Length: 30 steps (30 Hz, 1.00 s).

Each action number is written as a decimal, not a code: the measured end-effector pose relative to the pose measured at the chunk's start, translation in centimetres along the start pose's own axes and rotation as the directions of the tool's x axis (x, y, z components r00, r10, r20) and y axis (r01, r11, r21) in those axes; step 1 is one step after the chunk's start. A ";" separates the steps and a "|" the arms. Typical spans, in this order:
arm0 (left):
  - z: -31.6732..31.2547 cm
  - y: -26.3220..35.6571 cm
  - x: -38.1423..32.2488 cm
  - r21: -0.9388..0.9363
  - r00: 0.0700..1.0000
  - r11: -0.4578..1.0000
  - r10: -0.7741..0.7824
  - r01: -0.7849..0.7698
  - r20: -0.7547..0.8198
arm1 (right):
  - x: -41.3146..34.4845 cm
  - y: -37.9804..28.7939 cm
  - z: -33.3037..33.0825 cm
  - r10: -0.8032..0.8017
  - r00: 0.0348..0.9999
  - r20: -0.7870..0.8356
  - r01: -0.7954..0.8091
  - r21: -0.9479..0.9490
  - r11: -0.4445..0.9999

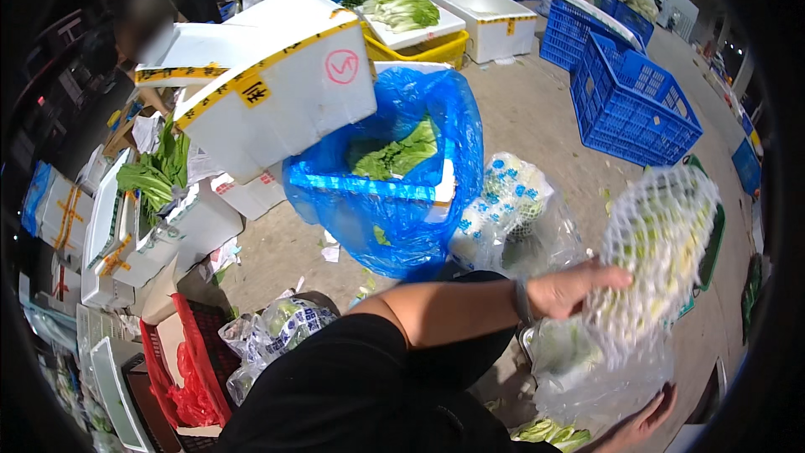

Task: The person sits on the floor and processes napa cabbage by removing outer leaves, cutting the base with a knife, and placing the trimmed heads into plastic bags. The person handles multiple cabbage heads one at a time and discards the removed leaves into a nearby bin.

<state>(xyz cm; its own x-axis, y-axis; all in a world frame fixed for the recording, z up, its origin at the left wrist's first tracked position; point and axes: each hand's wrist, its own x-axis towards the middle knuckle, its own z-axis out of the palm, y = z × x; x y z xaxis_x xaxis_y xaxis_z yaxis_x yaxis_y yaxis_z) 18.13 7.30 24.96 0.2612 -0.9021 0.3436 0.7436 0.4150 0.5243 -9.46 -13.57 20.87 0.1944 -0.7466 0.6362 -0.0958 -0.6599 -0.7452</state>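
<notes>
My left hand (566,289) grips a pale leafy vegetable in a white foam net sleeve (660,245), apparently a napa cabbage, held up at the right. At the lower right, my right hand (648,418) has its fingers extended and holds nothing that I can see. It is beside the edge of a clear plastic bag (604,384); whether it touches the film is unclear. Another pale green vegetable (560,346) shows inside that bag, under my left wrist. Loose green leaves (550,434) lie near the bottom edge.
Ahead stands a foam box lined with blue plastic film (383,226), with leafy greens (402,154) inside. Bagged, net-wrapped produce (509,195) sits beside it. White foam boxes (289,82) crowd the left, blue crates (635,100) the right. A person's arm (151,100) is behind the boxes.
</notes>
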 end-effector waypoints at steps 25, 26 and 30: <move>-0.5 -11.5 -3.1 0.683 0.997 0.727 -0.067 0.072 -0.033 | -7.6 0.6 1.7 0.492 0.591 0.640 -0.805 0.511 0.301; -0.5 -11.7 -2.8 0.674 0.998 0.738 -0.059 0.046 -0.003 | -7.6 2.3 1.7 0.484 0.574 0.660 -0.811 0.540 0.226; -0.7 -12.7 -2.4 0.580 0.996 0.812 0.015 -0.063 0.086 | -8.4 2.5 1.9 0.559 0.621 0.549 -0.764 0.584 0.276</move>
<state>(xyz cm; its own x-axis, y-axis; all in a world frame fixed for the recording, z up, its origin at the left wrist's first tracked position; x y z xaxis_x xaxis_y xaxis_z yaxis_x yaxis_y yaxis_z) 8.47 4.08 16.91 0.2188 -0.8820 0.4173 0.2302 0.4623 0.8563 -9.52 -8.77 13.25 0.6033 -0.7868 -0.1307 0.3948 0.4370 -0.8082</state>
